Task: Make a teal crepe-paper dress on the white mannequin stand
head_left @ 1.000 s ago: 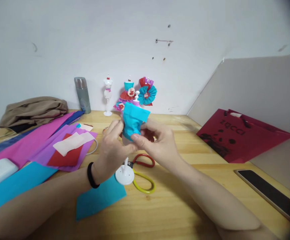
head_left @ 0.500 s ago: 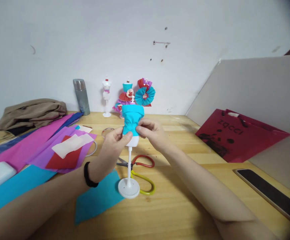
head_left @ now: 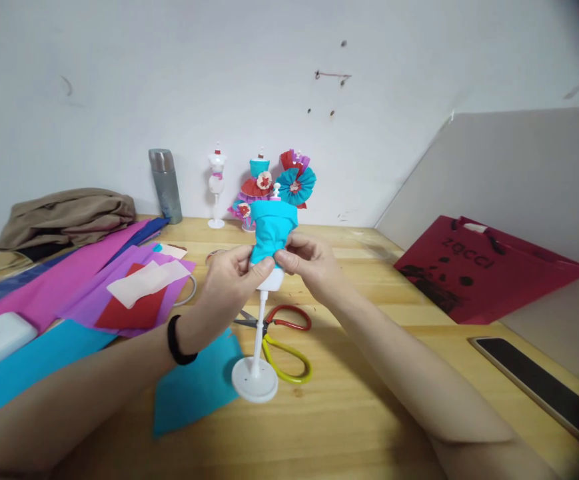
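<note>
Between my two hands is a small white doll mannequin (head_left: 270, 279) on a round-based stand, tilted with its top to the right. Blue crepe paper (head_left: 273, 227) wraps its torso, folded over at the top and creased at the waist. My left hand (head_left: 234, 277) pinches the paper's lower left side against the mannequin, thumb in front. On the other side, my right hand (head_left: 312, 263) presses the waist paper between thumb and curled fingers. Behind the stand lie scissors (head_left: 289, 357) with one red and one yellow handle. A blue paper piece (head_left: 194, 383) lies left of the base.
Three more mannequins stand by the wall, one plain white (head_left: 216, 183), one in a paper dress (head_left: 256, 190), one with a large blue rosette (head_left: 296, 185). A flask (head_left: 166, 190), coloured paper sheets (head_left: 84, 273) and brown cloth (head_left: 69, 217) are left; a red bag (head_left: 469, 267) and phone (head_left: 534, 387) right.
The mannequin has tilted, its top moving right and its base slightly left. Both hands have stayed on the blue paper at the waist. The view has shifted slightly.
</note>
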A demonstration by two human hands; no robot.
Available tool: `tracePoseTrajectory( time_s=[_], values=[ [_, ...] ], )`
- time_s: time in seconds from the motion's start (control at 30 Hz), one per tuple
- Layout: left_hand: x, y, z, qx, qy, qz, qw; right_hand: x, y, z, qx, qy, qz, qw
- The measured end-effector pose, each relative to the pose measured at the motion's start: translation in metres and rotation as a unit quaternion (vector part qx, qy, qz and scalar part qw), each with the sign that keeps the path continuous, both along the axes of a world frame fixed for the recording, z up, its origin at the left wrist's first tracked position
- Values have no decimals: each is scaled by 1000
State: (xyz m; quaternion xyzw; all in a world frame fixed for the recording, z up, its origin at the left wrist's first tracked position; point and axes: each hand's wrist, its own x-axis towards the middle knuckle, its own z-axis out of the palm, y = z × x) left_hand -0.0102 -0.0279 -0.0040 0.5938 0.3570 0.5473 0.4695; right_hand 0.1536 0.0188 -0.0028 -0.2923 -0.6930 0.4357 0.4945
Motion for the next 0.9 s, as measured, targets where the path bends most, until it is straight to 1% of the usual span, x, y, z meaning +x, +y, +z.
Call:
tracePoseTrajectory(
  time_s=[0.13,0.27,0.37,0.47,0.53,0.7,0.77,0.9],
  values=[
    [-4,1,0,29,32,13,999,1,1,-1,1,-1,14,1000],
    [-5,2,-1,63,93,45,993,0,3,-3,-8,-15,38,999],
    [-5,3,-1,85,131,76,985,-1,4,-5,3,-27,35,999],
    [-6,4,1,95,164,90,978,-2,3,-6,18,-48,34,998],
    [-6,4,2,90,169,89,978,-2,2,-6,28,-57,34,997],
    [-7,3,4,26,127,48,990,-4,-3,-4,59,-79,-4,995],
    [-7,3,4,39,143,57,987,-5,-5,-3,59,-86,-17,994],
    [-7,1,3,106,195,79,972,-5,-11,-2,56,-85,-42,994]
  ],
)
